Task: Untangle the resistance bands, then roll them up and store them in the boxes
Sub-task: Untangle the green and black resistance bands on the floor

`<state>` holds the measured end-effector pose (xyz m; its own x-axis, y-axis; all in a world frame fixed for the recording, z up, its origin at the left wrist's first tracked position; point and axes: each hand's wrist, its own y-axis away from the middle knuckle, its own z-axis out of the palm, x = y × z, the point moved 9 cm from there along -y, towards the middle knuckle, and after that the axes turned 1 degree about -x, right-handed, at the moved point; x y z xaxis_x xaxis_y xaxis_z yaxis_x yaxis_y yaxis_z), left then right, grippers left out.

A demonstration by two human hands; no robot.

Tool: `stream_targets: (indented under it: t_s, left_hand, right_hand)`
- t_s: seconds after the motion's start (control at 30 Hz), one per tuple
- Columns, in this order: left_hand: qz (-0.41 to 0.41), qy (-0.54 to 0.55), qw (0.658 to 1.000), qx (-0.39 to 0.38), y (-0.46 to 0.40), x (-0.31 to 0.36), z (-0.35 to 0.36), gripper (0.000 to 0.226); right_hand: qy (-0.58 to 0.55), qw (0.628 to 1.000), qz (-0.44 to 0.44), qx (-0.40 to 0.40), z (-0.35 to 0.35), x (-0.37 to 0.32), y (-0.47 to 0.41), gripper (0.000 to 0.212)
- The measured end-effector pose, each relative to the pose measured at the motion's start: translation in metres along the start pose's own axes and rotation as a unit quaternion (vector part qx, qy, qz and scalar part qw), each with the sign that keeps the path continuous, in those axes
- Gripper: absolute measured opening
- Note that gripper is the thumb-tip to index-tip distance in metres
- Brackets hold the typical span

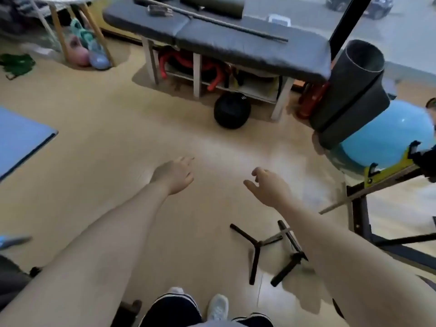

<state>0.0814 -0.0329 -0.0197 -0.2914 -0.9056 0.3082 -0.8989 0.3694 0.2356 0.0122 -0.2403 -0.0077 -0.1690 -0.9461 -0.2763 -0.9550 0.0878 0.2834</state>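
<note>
My left hand (pixel 175 174) and my right hand (pixel 269 185) both reach forward over the bare wooden floor and hold nothing, fingers loosely bent. A green tangle that may be resistance bands (pixel 16 64) lies on the floor at the far left, well away from both hands. On the far side of the padded bench (pixel 236 41) stands a small white box (pixel 279 20). The frame is blurred.
Under the bench sit red curved gear (pixel 188 64) and a black ball (pixel 232 110). A rolled dark mat (pixel 351 90) and a blue exercise ball (pixel 389 135) stand at the right. A black tripod (pixel 266 246) is near my feet. A blue mat (pixel 21 138) lies at the left.
</note>
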Motion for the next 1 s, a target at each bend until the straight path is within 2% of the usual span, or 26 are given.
stream_targets:
  t_s: [0.13,0.33,0.47,0.73,0.87,1.0]
  left_hand:
    - [-0.062,0.048,0.994,0.070,-0.005,-0.041,-0.017,0.046]
    - [-0.139,0.076,0.981,0.108,-0.018,-0.113,-0.049,0.047]
    - [-0.180,0.070,0.974,0.117,-0.038,-0.178,-0.080,0.048]
    - [-0.267,0.079,0.952,0.123,-0.104,-0.352,-0.156,0.046]
    - [-0.290,0.096,0.944,0.122,-0.150,-0.423,-0.192,0.046]
    - [-0.278,0.127,0.941,0.143,-0.212,-0.464,-0.232,0.047]
  right_hand:
    - [-0.017,0.999,-0.027,-0.005,0.000,-0.018,-0.039,0.046]
    - [-0.035,0.998,-0.049,-0.023,0.006,-0.075,-0.117,0.045]
    - [-0.029,0.994,-0.097,-0.048,0.015,-0.141,-0.180,0.042]
    - [-0.023,0.973,-0.205,-0.106,0.016,-0.326,-0.330,0.039]
    - [-0.009,0.970,-0.217,-0.106,0.006,-0.392,-0.407,0.041]
    - [-0.003,0.975,-0.201,-0.099,-0.010,-0.422,-0.485,0.044]
